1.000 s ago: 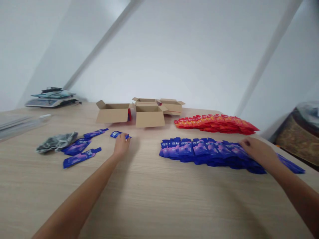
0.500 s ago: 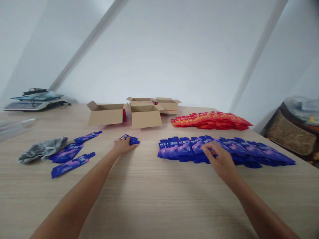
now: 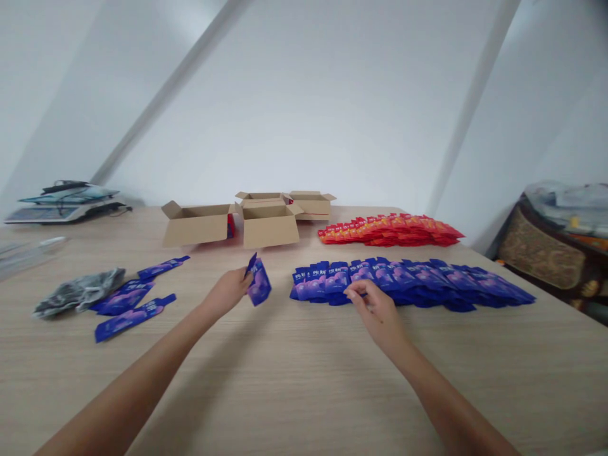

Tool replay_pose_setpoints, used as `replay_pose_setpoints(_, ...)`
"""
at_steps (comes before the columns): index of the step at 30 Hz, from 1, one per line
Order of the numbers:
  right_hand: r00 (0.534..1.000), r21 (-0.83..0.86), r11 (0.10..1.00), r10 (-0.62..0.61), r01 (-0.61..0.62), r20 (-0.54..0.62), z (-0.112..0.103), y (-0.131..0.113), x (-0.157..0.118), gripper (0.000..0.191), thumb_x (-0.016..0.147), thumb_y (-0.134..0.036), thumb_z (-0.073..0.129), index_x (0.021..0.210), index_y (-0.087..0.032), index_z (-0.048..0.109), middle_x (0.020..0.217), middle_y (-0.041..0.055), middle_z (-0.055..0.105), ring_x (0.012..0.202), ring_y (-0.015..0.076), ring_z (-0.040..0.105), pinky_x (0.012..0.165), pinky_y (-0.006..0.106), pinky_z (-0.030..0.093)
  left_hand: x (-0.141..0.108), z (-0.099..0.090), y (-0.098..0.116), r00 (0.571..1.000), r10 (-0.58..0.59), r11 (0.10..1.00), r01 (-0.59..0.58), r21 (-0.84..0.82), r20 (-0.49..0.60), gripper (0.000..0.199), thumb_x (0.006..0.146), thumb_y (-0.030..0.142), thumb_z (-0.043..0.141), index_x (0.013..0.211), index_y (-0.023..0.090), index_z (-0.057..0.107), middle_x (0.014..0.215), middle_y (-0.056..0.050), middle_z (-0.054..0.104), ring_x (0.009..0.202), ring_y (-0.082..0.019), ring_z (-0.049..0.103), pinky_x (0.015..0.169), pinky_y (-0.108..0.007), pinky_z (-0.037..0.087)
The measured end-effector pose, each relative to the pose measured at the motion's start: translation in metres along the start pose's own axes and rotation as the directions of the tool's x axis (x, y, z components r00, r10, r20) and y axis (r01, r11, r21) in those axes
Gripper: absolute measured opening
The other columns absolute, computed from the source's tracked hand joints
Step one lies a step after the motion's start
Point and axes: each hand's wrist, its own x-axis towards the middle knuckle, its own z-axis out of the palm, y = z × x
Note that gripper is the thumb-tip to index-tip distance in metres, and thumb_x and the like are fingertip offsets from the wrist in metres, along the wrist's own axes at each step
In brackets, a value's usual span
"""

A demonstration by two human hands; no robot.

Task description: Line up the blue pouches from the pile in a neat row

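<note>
My left hand point(image 3: 232, 288) is closed on a blue-purple packet point(image 3: 259, 283), lifted above the table and tilted. A dark blue piece juts up behind the fingers; whether it is a second packet I cannot tell. My right hand point(image 3: 377, 316) is at the near edge of a long row of overlapping blue packets point(image 3: 418, 275). Its thumb and forefinger are pinched together, and no item shows between them. Three loose blue packets point(image 3: 130, 318) lie on the left side, beside a crumpled grey cloth point(image 3: 83, 291).
Several open cardboard boxes point(image 3: 270, 228) stand at the back middle. Behind the blue row lies a heap of red packets point(image 3: 394, 229). A flat device with items on it point(image 3: 66, 206) rests at the far left, and a brown patterned bag point(image 3: 536, 247) is at the right.
My left hand has picked the blue packet up off the table and turned it more upright. My right hand has moved left and nearer along the row. The view has shifted slightly.
</note>
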Motion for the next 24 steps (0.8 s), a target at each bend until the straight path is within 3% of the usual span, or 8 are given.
replay_pose_setpoints(2,0.997,0.135,0.989,0.059,-0.065,0.05,0.006,-0.005,0.0,0.025,0.086,-0.04,0.048,0.099,-0.02,0.056,0.093,0.0049,0.062,0.083,0.0176,0.059,0.064,0.027,0.047,-0.008,-0.002,0.034,0.998,0.031,0.88,-0.001,-0.476,0.056,0.039,0.085,0.048,0.036,0.081,0.013,0.055,0.074,-0.01,0.067,0.064,-0.022,0.066,0.054,-0.031,0.052)
replay_pose_setpoints(3,0.991,0.219,0.97,0.085,-0.105,0.1,0.01,-0.008,0.0,0.03,0.086,-0.042,0.048,0.105,-0.021,0.053,0.095,0.0055,0.062,0.083,0.0177,0.059,0.059,0.026,0.048,-0.012,0.002,0.052,0.992,0.075,0.795,-0.001,-0.607,0.097,0.039,0.082,0.051,0.042,0.081,0.014,0.053,0.07,-0.008,0.066,0.06,-0.021,0.065,0.048,-0.029,0.051)
replay_pose_setpoints(7,0.947,0.443,0.855,0.153,-0.27,0.283,0.024,-0.018,-0.003,0.033,0.086,-0.05,0.043,0.099,-0.02,0.048,0.07,-0.0005,0.058,0.055,0.0134,0.057,0.037,0.02,0.04,-0.02,0.033,0.113,0.976,0.189,0.614,-0.033,-0.788,0.106,0.038,0.077,0.054,0.052,0.074,0.015,0.05,0.05,0.001,0.057,0.038,-0.012,0.054,0.035,-0.022,0.043)
replay_pose_setpoints(10,0.969,0.419,0.875,0.201,-0.243,0.143,0.027,-0.015,-0.006,0.031,0.088,-0.05,0.039,0.08,-0.021,0.044,0.056,-0.0064,0.045,0.04,0.0083,0.043,0.035,0.019,0.032,-0.02,0.059,0.139,0.984,0.162,0.504,-0.019,-0.863,0.073,0.038,0.074,0.053,0.056,0.07,0.016,0.049,0.045,0.005,0.052,0.033,-0.008,0.047,0.032,-0.018,0.038)
replay_pose_setpoints(13,0.984,0.251,0.954,0.174,-0.162,-0.025,0.023,-0.004,-0.007,0.028,0.089,-0.045,0.039,0.076,-0.021,0.041,0.056,-0.0063,0.043,0.043,0.008,0.042,0.04,0.019,0.032,-0.023,0.078,0.153,0.965,0.205,0.439,0.057,-0.897,0.161,0.039,0.073,0.054,0.058,0.077,0.016,0.05,0.047,0.005,0.054,0.033,-0.009,0.048,0.031,-0.017,0.036)
replay_pose_setpoints(16,0.984,0.113,0.983,0.152,-0.142,-0.088,0.021,0.004,-0.007,0.027,0.091,-0.042,0.037,0.074,-0.021,0.04,0.054,-0.0064,0.04,0.046,0.009,0.041,0.044,0.02,0.03,-0.03,0.091,0.161,0.927,0.274,0.443,0.113,-0.889,0.255,0.04,0.078,0.056,0.051,0.072,0.016,0.049,0.042,0.004,0.053,0.029,-0.008,0.044,0.028,-0.016,0.031)
replay_pose_setpoints(20,0.977,0.17,0.973,0.177,-0.155,-0.122,0.021,0.003,-0.006,0.028,0.093,-0.042,0.032,0.076,-0.021,0.041,0.058,-0.0054,0.04,0.05,0.0095,0.041,0.048,0.02,0.033,-0.037,0.096,0.164,0.958,0.223,0.428,0.072,-0.901,0.182,0.035,0.079,0.05,0.052,0.07,0.017,0.047,0.036,0.008,0.046,0.023,-0.005,0.032,0.026,-0.015,0.023)
replay_pose_setpoints(24,0.969,0.192,0.966,0.202,-0.173,-0.144,0.018,0.002,-0.005,0.029,0.093,-0.043,0.03,0.08,-0.021,0.044,0.061,-0.0048,0.042,0.051,0.0098,0.043,0.049,0.02,0.034,-0.04,0.094,0.166,0.95,0.246,0.38,0.088,-0.921,0.192,0.031,0.071,0.041,0.064,0.081,0.017,0.048,0.044,0.007,0.053,0.032,-0.005,0.04,0.032,-0.014,0.027)
